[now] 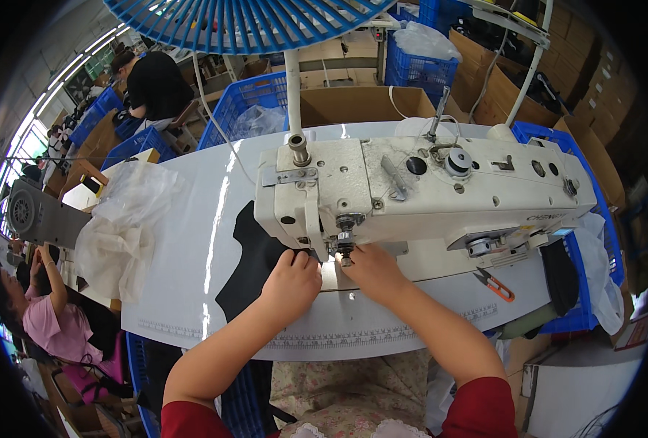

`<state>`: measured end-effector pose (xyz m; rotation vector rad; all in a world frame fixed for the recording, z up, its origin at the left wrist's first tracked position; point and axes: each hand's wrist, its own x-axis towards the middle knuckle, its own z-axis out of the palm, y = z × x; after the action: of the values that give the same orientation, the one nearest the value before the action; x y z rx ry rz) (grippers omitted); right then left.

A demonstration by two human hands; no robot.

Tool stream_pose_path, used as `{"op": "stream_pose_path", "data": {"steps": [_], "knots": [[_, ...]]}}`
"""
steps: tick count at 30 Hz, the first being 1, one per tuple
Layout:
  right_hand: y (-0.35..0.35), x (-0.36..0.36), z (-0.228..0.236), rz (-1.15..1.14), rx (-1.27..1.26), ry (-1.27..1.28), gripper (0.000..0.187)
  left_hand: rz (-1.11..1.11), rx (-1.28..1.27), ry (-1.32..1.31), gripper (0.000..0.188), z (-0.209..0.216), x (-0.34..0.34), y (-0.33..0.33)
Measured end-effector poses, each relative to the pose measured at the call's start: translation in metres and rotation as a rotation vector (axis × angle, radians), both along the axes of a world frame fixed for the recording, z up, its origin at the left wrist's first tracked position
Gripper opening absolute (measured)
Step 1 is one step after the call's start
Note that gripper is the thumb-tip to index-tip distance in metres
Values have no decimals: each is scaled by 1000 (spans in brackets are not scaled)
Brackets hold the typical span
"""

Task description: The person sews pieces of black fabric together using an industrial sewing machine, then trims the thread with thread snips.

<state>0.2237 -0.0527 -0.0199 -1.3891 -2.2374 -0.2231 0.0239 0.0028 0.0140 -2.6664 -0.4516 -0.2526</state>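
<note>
A white sewing machine stands across the table, its needle area in front of me. Flat on the table to the left of the needle lies a black fabric piece, partly under the machine head. My left hand is closed, its curled fingers at the edge of this fabric just left of the presser foot. On the other side of the needle, my right hand has its fingers drawn together close to the foot. Its fingertips are partly hidden behind the needle parts, and what they hold cannot be made out.
Orange-handled thread snips lie right of my right hand. A printed ruler strip runs along the table's front edge. Clear plastic bags cover the left end. Blue crates stand behind. Two people work at the left.
</note>
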Motion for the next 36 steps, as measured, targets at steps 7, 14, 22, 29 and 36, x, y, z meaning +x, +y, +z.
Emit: {"op": "stream_pose_path", "data": {"steps": [7,14,22,29,36], "knots": [[0,-6,-2,-4,-10,-123,17,17,-25,25,7,3,3,1],[3,-25,-4,-89,56,-97,11,50,7,34,6,-2,6,2],[3,-45,-3,-213,94,-119,5,52,-23,9,11,-9,9,3],[-8,-27,3,-189,-43,-98,16,153,-67,1,16,-9,4,-5],[7,27,14,-193,419,-175,5,168,19,-116,29,12,-9,3]]}}
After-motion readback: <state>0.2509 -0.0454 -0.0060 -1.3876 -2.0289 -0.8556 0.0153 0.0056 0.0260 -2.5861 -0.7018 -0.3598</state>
